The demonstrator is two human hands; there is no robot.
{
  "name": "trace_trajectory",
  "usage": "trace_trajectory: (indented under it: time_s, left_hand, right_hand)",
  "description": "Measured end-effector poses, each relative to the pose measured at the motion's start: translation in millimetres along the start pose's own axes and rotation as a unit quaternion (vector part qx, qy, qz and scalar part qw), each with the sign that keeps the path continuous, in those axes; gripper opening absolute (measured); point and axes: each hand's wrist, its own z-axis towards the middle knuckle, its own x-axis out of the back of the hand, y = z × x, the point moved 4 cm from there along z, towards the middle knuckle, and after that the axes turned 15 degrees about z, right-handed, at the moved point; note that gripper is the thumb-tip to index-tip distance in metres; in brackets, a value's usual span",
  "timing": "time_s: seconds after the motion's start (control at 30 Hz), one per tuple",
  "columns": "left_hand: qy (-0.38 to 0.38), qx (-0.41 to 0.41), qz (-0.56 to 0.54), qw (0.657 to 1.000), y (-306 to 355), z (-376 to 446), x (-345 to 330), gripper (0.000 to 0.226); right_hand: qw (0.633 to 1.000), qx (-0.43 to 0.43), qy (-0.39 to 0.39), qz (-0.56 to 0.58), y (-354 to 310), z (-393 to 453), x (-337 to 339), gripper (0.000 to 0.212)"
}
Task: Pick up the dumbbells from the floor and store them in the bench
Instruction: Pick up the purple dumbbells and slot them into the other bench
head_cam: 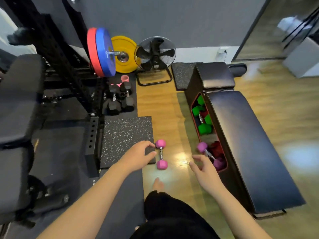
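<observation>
Beside the mat's corner, on the floor (174,104): pink dumbbell (161,154), left hand (138,156) fingers apart, reaching. Second dumbbell (209,156) tilted into bench (245,135) opening; right hand (204,169) spread, apparently releasing.

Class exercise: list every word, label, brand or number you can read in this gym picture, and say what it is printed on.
No text can be read.
Yellow weight plate: any lettering is too blurred to read.
Fan: a small pale mark at the hub, unreadable.
Pink dumbbell on the floor: no marking visible.
</observation>
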Motion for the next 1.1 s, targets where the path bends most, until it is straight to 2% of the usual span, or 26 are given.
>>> trace_trajectory:
  time_s: [0.3, 0.43, 0.6, 0.8, 0.97, 1.1]
  left_hand:
    - [-0.035, 0.041, 0.019, 0.998, -68.2, 46.3, 67.9, 0.034]
    - [-0.046, 0.066, 0.027, 0.996, -94.1, 68.7, 98.3, 0.033]
    - [-0.091, -0.003, 0.07, 0.993, -101.8, 112.2, 112.9, 0.036]
    - [-0.139, -0.112, 0.108, 0.978, -81.9, 168.4, 110.2, 0.035]
    - [-0.192, -0.209, 0.149, 0.947, -57.6, 212.2, 89.9, 0.037]
    - [-0.25, -0.247, 0.167, 0.921, -39.0, 231.9, 54.1, 0.035]
  right_hand:
    - [0.998, -0.022, -0.043, 0.027, -58.5, 103.7, -77.9, 0.031]
    - [0.999, -0.006, -0.02, 0.05, -87.3, 147.7, -85.9, 0.027]
    - [0.995, -0.027, 0.05, 0.081, -94.3, 166.6, -91.2, 0.032]
    - [0.984, -0.087, 0.141, 0.07, -82.1, 130.9, -95.5, 0.033]
    - [0.957, -0.151, 0.232, 0.09, -61.4, 94.0, -88.8, 0.033]
    - [0.93, -0.199, 0.287, 0.114, -39.5, 69.5, -84.5, 0.036]
